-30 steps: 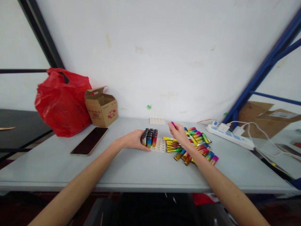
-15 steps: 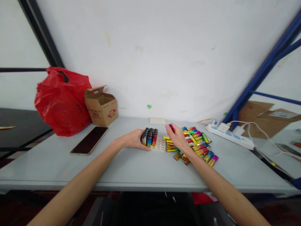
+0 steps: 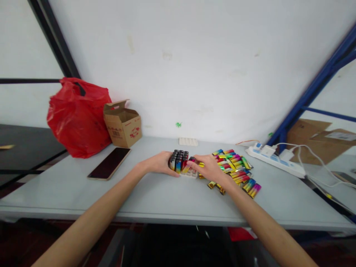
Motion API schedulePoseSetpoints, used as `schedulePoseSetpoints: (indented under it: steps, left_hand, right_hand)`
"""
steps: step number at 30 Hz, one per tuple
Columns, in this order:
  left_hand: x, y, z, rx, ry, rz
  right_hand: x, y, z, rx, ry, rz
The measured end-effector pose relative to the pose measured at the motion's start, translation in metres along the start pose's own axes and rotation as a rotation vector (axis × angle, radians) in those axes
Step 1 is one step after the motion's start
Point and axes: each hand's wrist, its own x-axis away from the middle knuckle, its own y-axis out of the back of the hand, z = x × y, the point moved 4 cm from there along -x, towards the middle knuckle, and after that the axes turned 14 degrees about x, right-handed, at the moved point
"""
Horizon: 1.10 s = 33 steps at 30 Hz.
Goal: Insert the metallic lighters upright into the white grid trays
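Observation:
Several colourful cylinders with black tops (image 3: 178, 161), which look like lighters or batteries, stand upright in the left part of a white tray with round pockets (image 3: 192, 175). My left hand (image 3: 162, 163) is wrapped round the left side of this group. Between the thumb and fingers of my right hand (image 3: 207, 167) is one more cylinder (image 3: 186, 168), tilted over the tray beside the standing ones. A loose pile of shiny cylinders (image 3: 239, 168) lies just right of my right hand, partly hidden by it.
Behind the tray, a second white tray (image 3: 188, 141) lies near the wall. A phone (image 3: 109, 163), an open cardboard box (image 3: 122, 124) and a red plastic bag (image 3: 79, 118) are at the left. A white power strip (image 3: 275, 162) with cables lies at the right.
My right hand has moved left and down from above the pile to the tray, bringing the cylinder beside the standing ones. My left hand stays round the group. The view has shifted slightly.

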Motion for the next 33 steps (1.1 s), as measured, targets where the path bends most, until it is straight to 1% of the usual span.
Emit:
schedulePoseSetpoints:
  steps: [2, 4, 7, 10, 12, 14, 16, 18, 20, 21, 23, 25, 26, 27, 30, 33]
  left_hand:
    - [0.0, 0.0, 0.001, -0.01, 0.002, -0.002]
    - [0.0, 0.0, 0.001, -0.022, 0.004, -0.012]
    - [0.0, 0.0, 0.0, -0.04, 0.004, -0.028]
    - [0.0, 0.0, -0.001, -0.045, 0.013, -0.02]
    - [0.0, 0.001, -0.001, -0.037, 0.022, -0.018]
    - [0.0, 0.001, -0.001, -0.026, 0.026, -0.016]
    - [0.0, 0.001, 0.001, -0.016, 0.021, -0.015]
    - [-0.001, 0.0, 0.002, -0.017, 0.017, -0.017]
    - [-0.001, 0.0, 0.004, -0.023, 0.02, -0.019]
    - [-0.002, 0.0, 0.004, -0.025, 0.022, -0.017]
    - [-0.002, 0.0, 0.005, -0.028, 0.031, -0.015]
    - [-0.002, 0.0, 0.005, -0.037, 0.036, -0.023]
    - [-0.002, 0.001, 0.005, -0.043, 0.04, -0.025]
    - [-0.001, 0.001, 0.005, -0.05, 0.044, -0.026]
    - [-0.002, 0.0, 0.005, -0.05, 0.048, -0.017]
    - [-0.002, 0.001, 0.005, -0.043, 0.045, -0.022]
  right_hand:
    - [0.001, -0.006, 0.002, -0.012, 0.018, 0.063]
    - [0.001, -0.013, 0.003, 0.024, 0.056, 0.113]
    - [0.0, -0.02, 0.007, 0.14, 0.095, 0.114]
    - [-0.001, -0.02, 0.01, 0.238, 0.074, 0.112]
    - [-0.002, -0.017, 0.01, 0.244, 0.057, 0.131]
    - [-0.003, -0.012, 0.004, 0.231, 0.03, 0.123]
    - [-0.003, -0.006, -0.011, 0.233, -0.016, 0.07]
    - [-0.001, 0.0, -0.033, 0.252, -0.052, 0.004]
    - [0.003, 0.002, -0.059, 0.267, -0.049, -0.009]
    - [0.005, 0.001, -0.072, 0.268, -0.039, 0.016]
    - [0.01, -0.002, -0.093, 0.258, -0.041, 0.119]
    - [0.013, -0.005, -0.105, 0.233, -0.049, 0.218]
    - [0.013, -0.005, -0.107, 0.216, -0.052, 0.237]
    - [0.012, -0.004, -0.106, 0.2, -0.052, 0.229]
    - [0.009, 0.002, -0.094, 0.155, -0.03, 0.18]
    - [0.009, 0.01, -0.081, 0.109, -0.015, 0.238]
